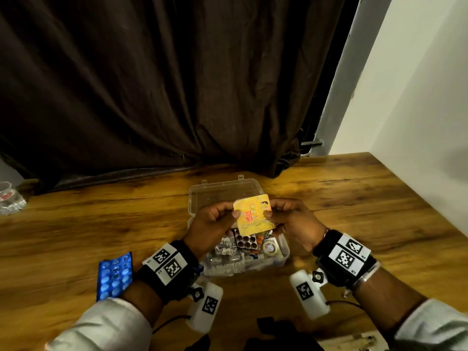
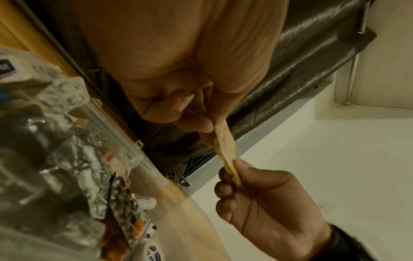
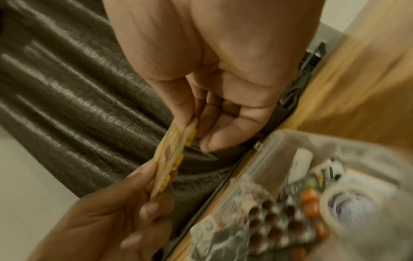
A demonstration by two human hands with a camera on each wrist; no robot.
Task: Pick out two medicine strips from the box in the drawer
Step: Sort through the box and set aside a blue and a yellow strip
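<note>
Bottom corners of head view: pale sleeves, black wrist bands w/ printed markers. Lower left of frame: blue blister strip [image 1: 115, 275] is laid flat on wooden table [image 1: 354, 211], well apart from the rest. Centre, slightly below middle: clear plastic box [image 1: 283, 252] is seen open on the table, packed w/ foil strips; a brown-pill strip [image 1: 245, 241] lies on top, a small round tin at its right side. Just above box contents, yellow strip [image 1: 254, 217] is held up between both hands. Left hand [image 1: 215, 224] is pinched on its left edge, thumb on the face; right hand [image 1: 291, 219] is pinched on its right edge. Lid [image 1: 222, 196] lies open behind. Upper frame: dark curtain [image 1: 164, 84]; white wall at right.
</note>
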